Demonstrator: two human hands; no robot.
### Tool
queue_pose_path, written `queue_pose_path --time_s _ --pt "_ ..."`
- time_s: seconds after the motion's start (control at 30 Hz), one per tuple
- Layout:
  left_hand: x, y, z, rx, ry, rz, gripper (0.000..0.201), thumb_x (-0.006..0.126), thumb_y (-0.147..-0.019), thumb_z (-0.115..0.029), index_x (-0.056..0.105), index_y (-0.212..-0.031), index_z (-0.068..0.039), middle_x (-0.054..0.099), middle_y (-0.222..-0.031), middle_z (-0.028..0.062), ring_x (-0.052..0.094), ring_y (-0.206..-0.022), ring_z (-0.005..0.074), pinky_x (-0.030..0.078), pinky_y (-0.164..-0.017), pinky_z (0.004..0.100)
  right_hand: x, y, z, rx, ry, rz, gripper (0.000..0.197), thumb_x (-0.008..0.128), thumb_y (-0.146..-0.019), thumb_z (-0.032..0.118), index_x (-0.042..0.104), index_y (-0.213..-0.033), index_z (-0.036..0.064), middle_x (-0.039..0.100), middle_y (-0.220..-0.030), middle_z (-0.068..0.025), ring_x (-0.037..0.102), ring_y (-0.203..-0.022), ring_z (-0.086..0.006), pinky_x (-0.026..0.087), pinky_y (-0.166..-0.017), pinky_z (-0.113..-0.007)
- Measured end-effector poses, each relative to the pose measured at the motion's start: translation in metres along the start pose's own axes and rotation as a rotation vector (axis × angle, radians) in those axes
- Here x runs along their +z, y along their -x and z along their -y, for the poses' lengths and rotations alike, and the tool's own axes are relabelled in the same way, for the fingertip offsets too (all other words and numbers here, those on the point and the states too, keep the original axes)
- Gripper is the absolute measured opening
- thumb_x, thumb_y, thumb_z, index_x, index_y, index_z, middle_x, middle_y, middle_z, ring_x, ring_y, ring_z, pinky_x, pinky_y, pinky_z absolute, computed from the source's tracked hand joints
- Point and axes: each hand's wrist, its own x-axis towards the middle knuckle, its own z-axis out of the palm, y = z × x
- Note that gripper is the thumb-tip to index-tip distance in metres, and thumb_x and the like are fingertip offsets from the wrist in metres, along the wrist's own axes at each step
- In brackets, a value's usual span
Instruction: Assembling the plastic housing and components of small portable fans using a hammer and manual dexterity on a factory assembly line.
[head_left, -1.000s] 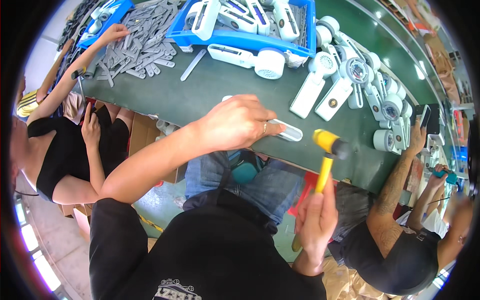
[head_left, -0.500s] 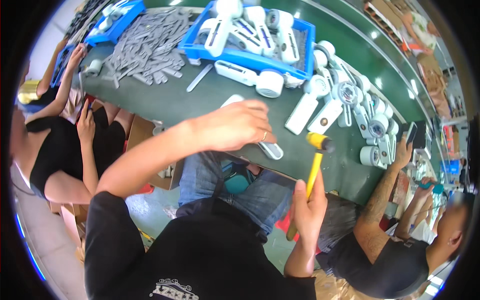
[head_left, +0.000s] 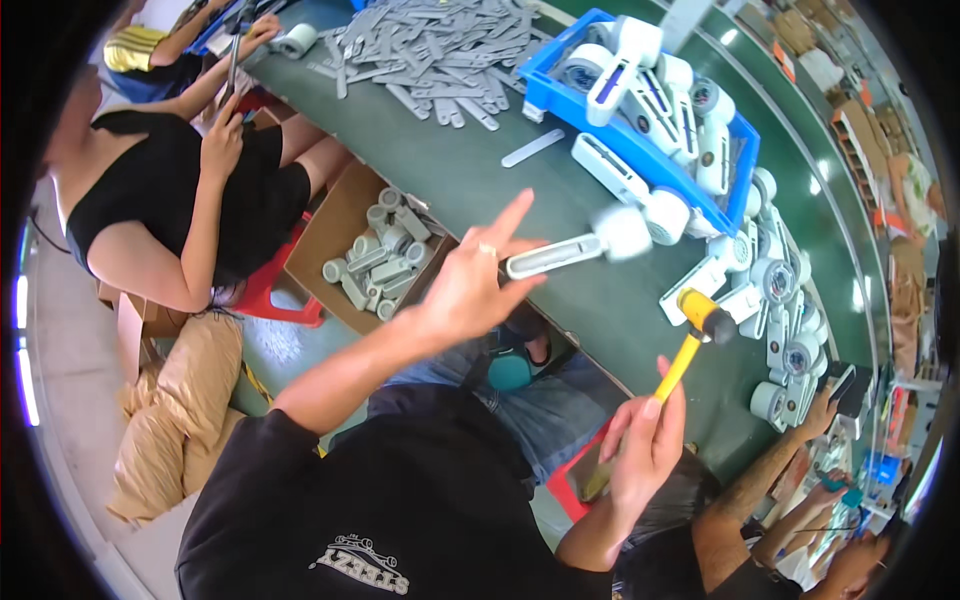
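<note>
A white and grey handheld fan (head_left: 560,256) is at my left hand (head_left: 468,285), its handle end between the thumb and a finger while the index finger points outward. The fan's round head is smeared by motion. My right hand (head_left: 645,440) is closed round the yellow handle of a mallet (head_left: 690,345), held upright near the table edge, with a yellow head and a dark face. Just beyond the fan, another fan (head_left: 610,168) lies beside a blue bin (head_left: 640,130) full of similar fans.
Grey flat strips (head_left: 430,55) lie heaped on the green table (head_left: 420,150), with one loose strip (head_left: 533,148) apart. Several fans (head_left: 775,280) crowd the right side. A cardboard box (head_left: 340,215) of fan parts stands below the edge. Co-workers sit on both sides.
The view has swung, so the table things shift. My left hand has turned from lying over a fan to gripping a fan by its handle end. The mallet stays in my right hand.
</note>
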Motion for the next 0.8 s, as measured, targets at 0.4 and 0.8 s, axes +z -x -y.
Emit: queue_pose_path --time_s 0.4,0.8 --pt "-0.014 -0.057 0.013 0.229 0.124 0.334 0.11 0.082 -0.087 -0.01 0.01 -0.172 -0.016 0.078 -0.124 0.0053 0.062 -0.116 0.0408 0.047 -0.111 0.0476 0.054 0.003 0.071 0.034 0.315 0.057 0.055 0.041 -0.114 0.014 0.032 -0.166 0.0001 0.051 -0.06 0.0016 0.045 -0.049 -0.0045 0.036 -0.048 -0.023" --pt "-0.01 -0.051 0.01 0.221 0.034 0.326 0.111 0.079 -0.088 -0.009 0.007 -0.172 -0.013 0.08 -0.121 0.0017 0.057 -0.114 0.033 0.04 -0.111 0.0424 0.054 -0.073 0.0 -0.117 0.465 -0.174 0.056 0.077 -0.098 0.011 0.059 -0.151 0.0102 0.052 -0.069 0.0049 0.044 -0.048 -0.0031 0.035 -0.043 -0.024"
